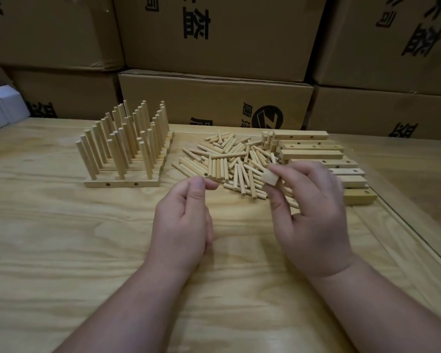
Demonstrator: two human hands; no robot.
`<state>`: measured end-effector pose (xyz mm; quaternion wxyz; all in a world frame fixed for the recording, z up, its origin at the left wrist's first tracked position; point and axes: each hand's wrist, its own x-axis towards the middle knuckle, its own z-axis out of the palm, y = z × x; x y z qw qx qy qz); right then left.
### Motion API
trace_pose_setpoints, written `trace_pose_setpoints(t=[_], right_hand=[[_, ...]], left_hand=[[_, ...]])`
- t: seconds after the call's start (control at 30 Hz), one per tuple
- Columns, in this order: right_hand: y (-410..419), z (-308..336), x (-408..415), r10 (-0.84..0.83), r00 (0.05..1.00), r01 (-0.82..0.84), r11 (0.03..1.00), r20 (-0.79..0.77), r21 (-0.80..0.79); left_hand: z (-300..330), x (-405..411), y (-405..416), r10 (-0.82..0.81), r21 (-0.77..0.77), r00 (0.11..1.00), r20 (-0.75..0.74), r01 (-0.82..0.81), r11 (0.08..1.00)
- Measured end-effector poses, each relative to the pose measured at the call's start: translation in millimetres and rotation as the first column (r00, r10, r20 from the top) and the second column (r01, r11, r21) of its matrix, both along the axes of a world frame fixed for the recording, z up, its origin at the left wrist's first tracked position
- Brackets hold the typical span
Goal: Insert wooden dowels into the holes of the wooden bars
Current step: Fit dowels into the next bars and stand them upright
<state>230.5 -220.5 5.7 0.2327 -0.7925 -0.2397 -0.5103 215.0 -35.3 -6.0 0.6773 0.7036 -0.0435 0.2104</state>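
Observation:
My right hand (313,212) grips a wooden bar (270,179) seen end-on, its square end pointing at me, just in front of the loose dowel pile (234,161). My left hand (186,220) hovers beside it with fingers curled and thumb against the forefinger; nothing shows between them. At the back left stand several finished bars with upright dowels (127,146) set in rows. A stack of bare bars (316,151) with drilled holes lies at the right of the pile.
The work goes on over a light plywood table (87,250) whose right edge runs diagonally. Stacked cardboard boxes (214,98) wall off the back. White boxes (0,110) stand at the far left.

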Motion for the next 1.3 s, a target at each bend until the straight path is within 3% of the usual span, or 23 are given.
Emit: trace_pose_setpoints(t=[0.07, 0.17, 0.3, 0.37, 0.47, 0.57, 0.7, 0.87, 1.1, 1.3], right_hand=[[7.8, -2.4, -3.9, 0.183, 0.982, -0.179, 0.981, -0.045, 0.071], [12.0, -7.8, -8.7, 0.361, 0.910, -0.291, 0.907, -0.206, 0.304], [15.6, -8.6, -7.3, 0.560, 0.748, -0.220, 0.716, -0.357, 0.662], [16.6, -6.8, -3.8, 0.615, 0.686, -0.170, 0.655, -0.389, 0.736], [16.8, -8.0, 0.2, 0.644, 0.607, -0.121, 0.654, -0.466, 0.747], [15.1, -14.1, 4.3, 0.575, 0.593, -0.074, 0.736, -0.564, 0.673], [6.0, -18.8, 11.1, 0.311, 0.747, -0.018, 0.893, -0.587, 0.450], [-0.1, -22.0, 17.3, 0.041, 0.714, 0.080, 0.987, -0.699, 0.139], [2.2, -21.8, 12.1, -0.185, 0.629, 0.024, 0.975, -0.755, -0.219], [4.3, -18.7, 10.5, -0.260, 0.598, 0.003, 0.947, -0.758, -0.321]], left_hand=[[1.6, -2.6, 0.7, -0.015, -0.093, 1.000, 0.021, 0.017, 0.995], [1.1, -2.1, 2.4, -0.038, -0.179, 0.999, 0.036, 0.044, 0.983], [-1.5, 1.9, 1.6, -0.075, -0.138, 0.997, 0.022, 0.077, 0.987], [-2.3, 4.6, 1.6, -0.155, -0.100, 0.987, -0.041, 0.151, 0.984], [-2.3, 4.1, 0.5, -0.262, 0.000, 0.953, -0.151, 0.265, 0.964], [-0.3, 1.0, -3.6, -0.331, 0.000, 0.919, -0.214, 0.338, 0.941], [0.2, 3.3, -6.3, -0.231, 0.013, 0.943, -0.238, 0.240, 0.971], [4.4, 6.8, -4.2, -0.161, -0.161, 0.953, -0.256, 0.122, 0.979], [3.9, 9.4, -3.2, -0.163, -0.225, 0.949, -0.271, 0.102, 0.969], [4.6, 8.4, -3.9, -0.172, -0.231, 0.949, -0.264, 0.111, 0.967]])
